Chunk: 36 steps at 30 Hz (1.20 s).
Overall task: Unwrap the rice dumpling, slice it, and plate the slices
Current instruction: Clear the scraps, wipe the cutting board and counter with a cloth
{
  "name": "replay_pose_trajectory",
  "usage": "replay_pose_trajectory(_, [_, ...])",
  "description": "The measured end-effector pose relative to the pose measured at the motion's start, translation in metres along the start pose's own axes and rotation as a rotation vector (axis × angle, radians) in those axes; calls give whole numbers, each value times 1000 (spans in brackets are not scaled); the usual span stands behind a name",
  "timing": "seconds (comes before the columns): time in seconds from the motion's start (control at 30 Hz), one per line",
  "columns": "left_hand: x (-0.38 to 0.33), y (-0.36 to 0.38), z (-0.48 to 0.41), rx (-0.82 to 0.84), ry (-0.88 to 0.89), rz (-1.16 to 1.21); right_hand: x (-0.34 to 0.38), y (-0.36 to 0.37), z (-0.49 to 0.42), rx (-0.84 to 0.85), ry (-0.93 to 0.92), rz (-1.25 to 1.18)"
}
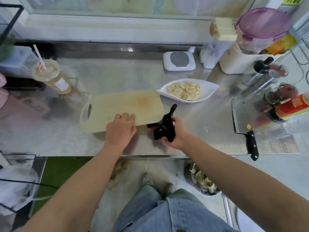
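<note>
Plate (209,91) right of cutting board (120,109) (cleaver (242,118) farther right)

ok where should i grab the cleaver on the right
Take the cleaver by its black handle, coming from the near edge of the counter. It lies flat, blade pointing away, and the handle's end juts past that edge, so fingers can probably curl under it.

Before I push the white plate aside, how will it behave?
The plate looks glazed and rigid, so it should slide easily on the shiny steel counter. Its slices lie loosely heaped and may shift. Probably breakable if knocked.
</note>
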State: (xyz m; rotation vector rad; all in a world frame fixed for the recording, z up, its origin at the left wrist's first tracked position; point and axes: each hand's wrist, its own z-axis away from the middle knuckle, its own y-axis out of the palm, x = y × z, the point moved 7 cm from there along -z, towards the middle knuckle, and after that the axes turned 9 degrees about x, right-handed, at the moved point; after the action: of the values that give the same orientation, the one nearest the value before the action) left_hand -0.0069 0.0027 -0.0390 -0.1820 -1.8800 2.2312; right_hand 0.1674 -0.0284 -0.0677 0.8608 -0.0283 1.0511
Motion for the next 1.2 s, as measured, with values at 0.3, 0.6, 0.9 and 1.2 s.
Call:
replay_pose_trajectory(0.3, [-2, 3, 2, 27, -4, -27, -17, 2, -28, -140, 69, 135])
replay_pose_trajectory(0.6, [14, 7, -12, 26, -146, 21, 49, -81, 9, -357, -198, 212])
replay_pose_trajectory(0.9, [-5, 38, -31, 129, -310, -5, 93, -146, 54, -551, -430, 323])
replay_pose_trajectory(1.2, [-71, 33, -32, 52, -117, 119, 108, -215, 88, -983, -189, 1051])
